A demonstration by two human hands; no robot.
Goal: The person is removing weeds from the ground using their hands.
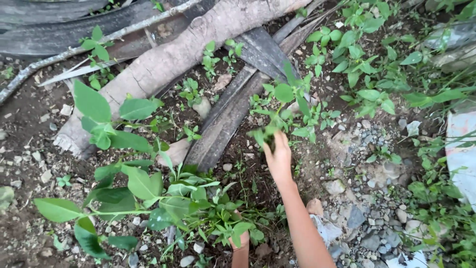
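Note:
My right hand [278,159] reaches forward over the soil and is closed around the stem of a small leafy weed [287,106] that rises above it. My left hand [240,241] is low at the bottom edge, mostly hidden behind a bunch of pulled green plants [148,198] with broad leaves that it holds; only a few fingers show. The bunch spreads out to the left over the dirt.
A pale log [168,59] lies diagonally across the top, with dark weathered planks [233,106] beside it. Grey stones and gravel [367,218] cover the lower right. More green weeds [362,59] grow at the upper right. A pale sheet [461,149] sits at the right edge.

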